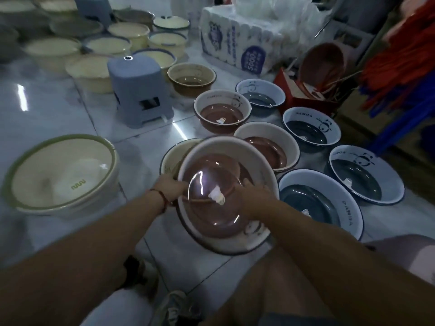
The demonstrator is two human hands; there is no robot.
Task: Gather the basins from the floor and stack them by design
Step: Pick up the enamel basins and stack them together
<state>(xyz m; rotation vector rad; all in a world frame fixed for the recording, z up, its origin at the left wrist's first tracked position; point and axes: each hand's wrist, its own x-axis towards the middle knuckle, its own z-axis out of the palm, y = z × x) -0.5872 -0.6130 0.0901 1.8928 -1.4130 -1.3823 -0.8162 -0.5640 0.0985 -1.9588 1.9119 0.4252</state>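
Both hands are gripping the same pink-bottomed basin [219, 208]: the left hand [170, 188] is closing its fingers over the near-left rim, and the right hand [255, 196] is clamping the right side with its thumb reaching inside. That basin is sitting tilted, and a second pink one seems to be nesting in it, though blur is making the layers hard to separate. A white sticker [217, 196] is showing on the glossy bottom.

Behind its left edge a cream basin [174, 156] is peeking out, partly covered. Just beyond to the right, another pink basin [268, 147] is resting on the tiled floor [47, 109], and a further pink one with a panda print [222, 111] is standing behind that. To the right, four dark grey-blue panda basins are lying in a loose row, the nearest [320, 203] just beside the held one.

Well apart to the left, a large cream basin with a green rim [63, 175] is sitting alone. A blue-grey plastic stool [138, 90] is standing behind, with many cream basins [94, 50] crowding the far left of the floor and a wrapped pack of tissue [237, 45] at the far middle.
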